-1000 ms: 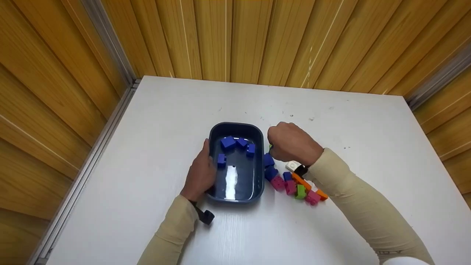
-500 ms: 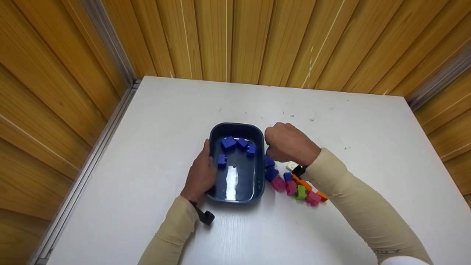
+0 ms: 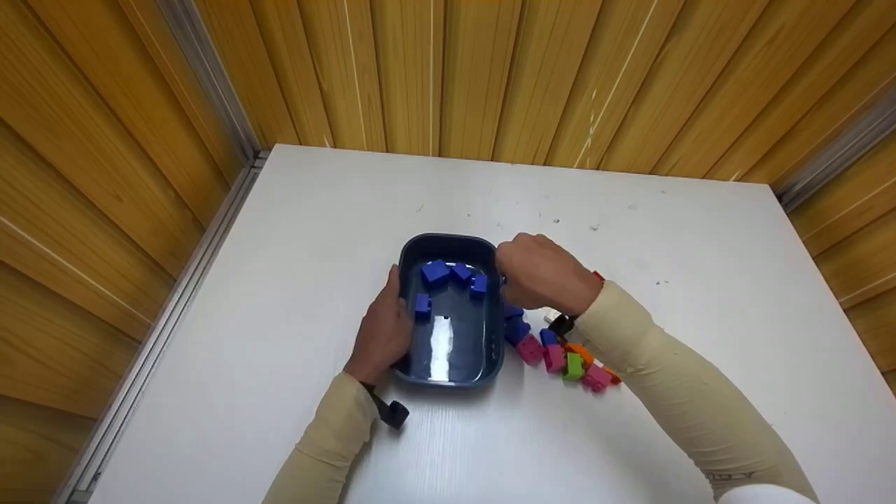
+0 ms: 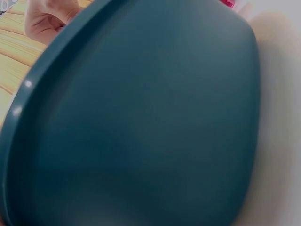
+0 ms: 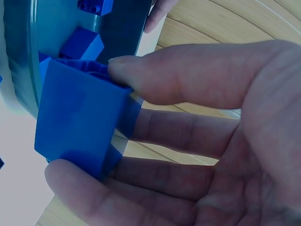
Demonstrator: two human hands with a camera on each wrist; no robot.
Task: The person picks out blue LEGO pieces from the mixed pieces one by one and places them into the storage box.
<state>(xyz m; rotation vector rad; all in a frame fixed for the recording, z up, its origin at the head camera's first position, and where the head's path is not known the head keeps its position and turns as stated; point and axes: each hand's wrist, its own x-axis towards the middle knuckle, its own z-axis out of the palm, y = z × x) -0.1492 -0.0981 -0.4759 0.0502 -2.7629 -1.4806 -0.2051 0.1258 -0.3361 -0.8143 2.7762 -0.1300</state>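
Observation:
My right hand (image 3: 542, 273) pinches a blue toy brick (image 5: 80, 117) between thumb and fingers, held at the right rim of a dark blue tray (image 3: 448, 383). Its palm side and the brick's hollow end show in the right wrist view. Along the tray's left wall lies my left hand (image 3: 381, 325), its straight fingers against the outside. Several blue bricks (image 3: 435, 272) sit in the tray, mostly toward its far end. The tray's outer wall (image 4: 150, 108) fills most of the left wrist view.
Right of the tray, loose bricks lie on the white table (image 3: 336, 231): a pink brick (image 3: 530, 349), a green brick (image 3: 573, 366), blue, orange and white ones, partly under my right forearm. Wood-patterned panels (image 3: 462, 77) stand behind the table and at its sides.
My right hand has shifted slightly left, from beside the tray to its right rim. A red piece now shows beside the right wrist. The left hand and tray have stayed in place.

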